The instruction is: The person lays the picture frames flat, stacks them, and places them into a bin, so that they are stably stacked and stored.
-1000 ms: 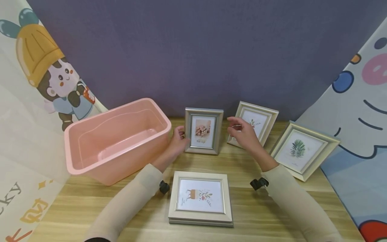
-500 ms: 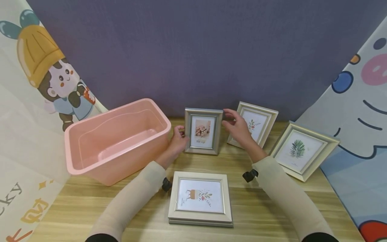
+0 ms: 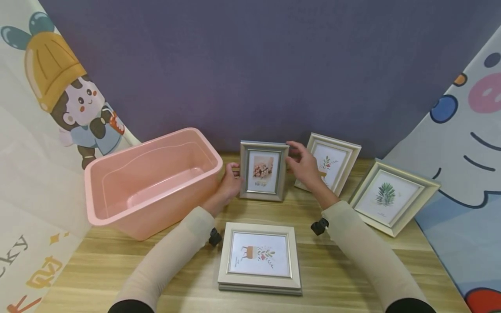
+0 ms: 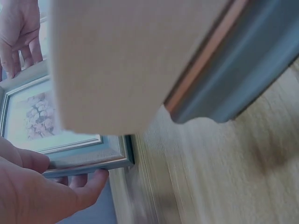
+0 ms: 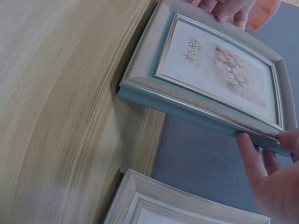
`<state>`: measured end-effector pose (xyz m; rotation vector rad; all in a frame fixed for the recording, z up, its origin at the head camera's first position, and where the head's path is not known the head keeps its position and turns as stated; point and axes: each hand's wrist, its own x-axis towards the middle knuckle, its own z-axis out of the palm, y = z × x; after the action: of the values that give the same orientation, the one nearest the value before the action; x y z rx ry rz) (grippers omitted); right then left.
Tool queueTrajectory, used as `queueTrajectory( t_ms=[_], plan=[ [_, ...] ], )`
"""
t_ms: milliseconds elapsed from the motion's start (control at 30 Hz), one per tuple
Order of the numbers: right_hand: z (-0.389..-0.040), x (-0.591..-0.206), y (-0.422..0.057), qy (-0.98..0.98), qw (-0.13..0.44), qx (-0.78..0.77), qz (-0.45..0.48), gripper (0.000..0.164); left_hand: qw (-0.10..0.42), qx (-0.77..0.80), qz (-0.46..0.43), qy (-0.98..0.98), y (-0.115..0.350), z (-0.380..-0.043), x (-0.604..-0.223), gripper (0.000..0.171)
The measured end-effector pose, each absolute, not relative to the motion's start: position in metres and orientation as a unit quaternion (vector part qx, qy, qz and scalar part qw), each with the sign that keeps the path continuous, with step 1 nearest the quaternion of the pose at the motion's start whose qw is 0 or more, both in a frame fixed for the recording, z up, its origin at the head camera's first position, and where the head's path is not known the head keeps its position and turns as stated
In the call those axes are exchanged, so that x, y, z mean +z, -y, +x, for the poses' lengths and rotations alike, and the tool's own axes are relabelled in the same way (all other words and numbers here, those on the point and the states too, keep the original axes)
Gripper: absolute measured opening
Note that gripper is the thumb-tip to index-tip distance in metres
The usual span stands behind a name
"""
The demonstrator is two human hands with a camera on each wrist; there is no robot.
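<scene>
A silver-grey picture frame (image 3: 244, 174) with a pink flower photo stands upright at the back middle of the table. My left hand (image 3: 228, 186) grips its left edge; in the left wrist view the thumb of that hand (image 4: 42, 191) is at the front, the fingers along the side and behind. At the upper right edge my right hand (image 3: 307, 167) holds the same frame; the right wrist view has this hand (image 5: 275, 189) with thumb and fingers on the frame's side. The back of the frame is hidden.
A pink plastic bin (image 3: 176, 208) stands left of the frame. Two pale frames, one with a plant print (image 3: 332, 158) and one with a green leaf (image 3: 385, 193), stand at the right. A stack of frames (image 3: 258, 256) lies flat near the front of the wooden table (image 3: 188, 282).
My right hand has moved left from in front of the plant-print frame to the flower frame's right edge and taken hold there. The left hand has stayed at the left edge.
</scene>
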<state>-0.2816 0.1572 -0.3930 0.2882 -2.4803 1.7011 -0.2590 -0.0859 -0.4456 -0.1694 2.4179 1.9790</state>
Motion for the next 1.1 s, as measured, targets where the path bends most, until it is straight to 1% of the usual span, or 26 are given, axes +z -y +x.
queueTrajectory(
  t_ms=[233,467,633,767,933,1100],
  plan=[
    [-0.285,-0.398,-0.158,0.826,0.076,0.549,0.105,0.053,0.008,0.626,-0.052,-0.778,0.087,-0.258,-0.445,0.045],
    [-0.285,-0.399,-0.159,0.821,0.074,0.557,0.101,0.054,0.006,0.615,-0.047,-0.787,0.087,-0.257,-0.442,0.046],
    [-0.284,-0.396,-0.159,0.817,0.076,0.562,0.104,0.055,0.006,0.597,-0.03,-0.802,0.089,-0.254,-0.44,0.052],
    [-0.283,-0.393,-0.16,0.814,0.082,0.565,0.108,0.053,-0.007,0.559,0.001,-0.829,0.091,-0.25,-0.435,0.06],
    [-0.284,-0.391,-0.164,0.814,0.093,0.564,0.106,0.054,-0.027,0.512,0.041,-0.857,0.091,-0.244,-0.428,0.063],
    [-0.282,-0.39,-0.165,0.808,0.089,0.573,0.099,0.055,-0.032,0.499,0.046,-0.865,0.09,-0.241,-0.426,0.063]
  ],
)
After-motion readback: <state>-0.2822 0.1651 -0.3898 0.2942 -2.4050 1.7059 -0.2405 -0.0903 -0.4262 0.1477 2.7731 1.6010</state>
